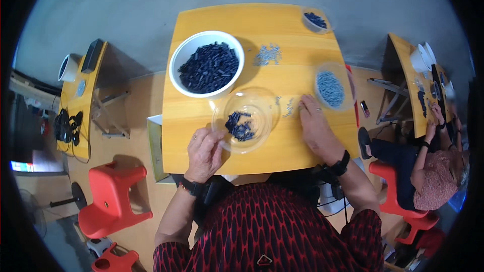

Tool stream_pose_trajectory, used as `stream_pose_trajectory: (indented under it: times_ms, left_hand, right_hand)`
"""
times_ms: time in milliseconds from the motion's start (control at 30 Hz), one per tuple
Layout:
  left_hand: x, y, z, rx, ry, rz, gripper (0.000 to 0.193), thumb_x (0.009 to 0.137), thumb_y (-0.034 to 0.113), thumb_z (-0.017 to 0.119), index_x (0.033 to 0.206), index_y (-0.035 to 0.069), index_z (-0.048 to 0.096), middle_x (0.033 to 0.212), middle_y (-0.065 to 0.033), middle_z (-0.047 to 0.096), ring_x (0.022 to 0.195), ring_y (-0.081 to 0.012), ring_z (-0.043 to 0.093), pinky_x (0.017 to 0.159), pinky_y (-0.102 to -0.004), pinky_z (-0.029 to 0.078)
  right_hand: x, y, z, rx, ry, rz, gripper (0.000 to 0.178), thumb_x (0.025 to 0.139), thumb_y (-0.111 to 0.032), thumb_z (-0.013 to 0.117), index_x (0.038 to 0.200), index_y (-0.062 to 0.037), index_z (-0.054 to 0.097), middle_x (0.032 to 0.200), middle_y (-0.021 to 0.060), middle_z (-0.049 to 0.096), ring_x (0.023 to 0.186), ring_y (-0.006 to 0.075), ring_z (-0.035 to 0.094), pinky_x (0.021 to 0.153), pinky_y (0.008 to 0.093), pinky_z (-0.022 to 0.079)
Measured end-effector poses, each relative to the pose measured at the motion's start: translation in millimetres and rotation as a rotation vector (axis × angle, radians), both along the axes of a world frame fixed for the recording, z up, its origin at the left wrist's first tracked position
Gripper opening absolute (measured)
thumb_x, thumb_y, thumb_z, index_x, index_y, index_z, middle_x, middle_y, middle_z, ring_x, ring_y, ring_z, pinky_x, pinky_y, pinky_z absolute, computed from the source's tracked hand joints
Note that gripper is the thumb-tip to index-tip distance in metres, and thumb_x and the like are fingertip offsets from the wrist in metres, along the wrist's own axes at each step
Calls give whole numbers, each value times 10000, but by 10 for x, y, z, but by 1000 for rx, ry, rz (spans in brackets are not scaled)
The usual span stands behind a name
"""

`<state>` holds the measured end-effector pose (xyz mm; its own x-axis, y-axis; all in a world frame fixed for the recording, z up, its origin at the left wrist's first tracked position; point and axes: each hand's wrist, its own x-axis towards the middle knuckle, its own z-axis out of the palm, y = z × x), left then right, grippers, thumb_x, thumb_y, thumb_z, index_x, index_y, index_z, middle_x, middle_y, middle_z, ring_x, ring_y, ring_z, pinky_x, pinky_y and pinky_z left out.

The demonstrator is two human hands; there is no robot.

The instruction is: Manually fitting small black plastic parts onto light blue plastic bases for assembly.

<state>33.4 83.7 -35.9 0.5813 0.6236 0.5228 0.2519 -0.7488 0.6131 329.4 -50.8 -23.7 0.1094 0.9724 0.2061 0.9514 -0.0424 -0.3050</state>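
A clear round plastic bowl (265, 132) stands near the table's front edge, with a small heap of short black pieces (241, 127) inside. At its left rim my left hand (204, 152) is closed, thumb and fingers pinched together; whatever lies between them is too small to make out. My right hand (315, 123) rests on the tabletop with its fingers stretched forward. Just left of its fingertips lie a few loose small metal pieces (288, 107), like screws or pins. Behind that hand stands a clear tub filled with similar grey metal pieces (330, 89).
A large white bowl (174, 70) full of black pieces sits at the back left of the yellow table (212, 17). More metal pieces (267, 54) are scattered beside it. A small tub (316, 21) stands far right. Red chairs (108, 199) flank me; another person (436, 176) works at the right.
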Motion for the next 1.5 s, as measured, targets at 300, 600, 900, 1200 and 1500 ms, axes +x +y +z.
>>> stream_pose_trajectory:
  times_ms: [300,600,900,1200,1500]
  left_hand:
    - [-177,94,163,111,42,21,333,715,-84,665,1020,49,676,815,-116,562,764,-308,584,677,-397,490]
    - [-243,115,541,40,162,79,346,725,-114,616,1039,18,676,773,-118,597,712,-299,599,677,-386,486]
    - [178,171,777,193,352,-64,199,716,-41,714,889,49,674,820,-78,629,787,-289,586,716,-391,468]
    - [235,268,718,246,464,-19,172,692,0,736,841,64,678,810,-61,623,809,-274,571,760,-390,441]
    - [296,339,679,270,469,-25,156,689,39,737,824,93,682,795,-59,609,809,-269,565,766,-383,438]
  right_hand:
    - [-28,-70,204,-3,65,49,225,797,46,517,1008,61,596,1065,202,571,1019,384,544,878,430,473]
    - [55,-82,192,-8,108,35,178,818,48,499,979,37,575,1010,213,562,981,407,545,848,454,471]
    - [100,-202,161,172,334,-1,180,848,108,554,1009,33,577,1066,180,610,989,380,617,827,377,520]
    - [77,-234,146,188,252,-17,170,875,68,561,1040,40,594,1028,192,590,971,383,612,816,396,514]
    - [106,-123,129,-11,136,-14,104,851,8,505,951,20,531,998,219,522,962,423,532,825,493,449]
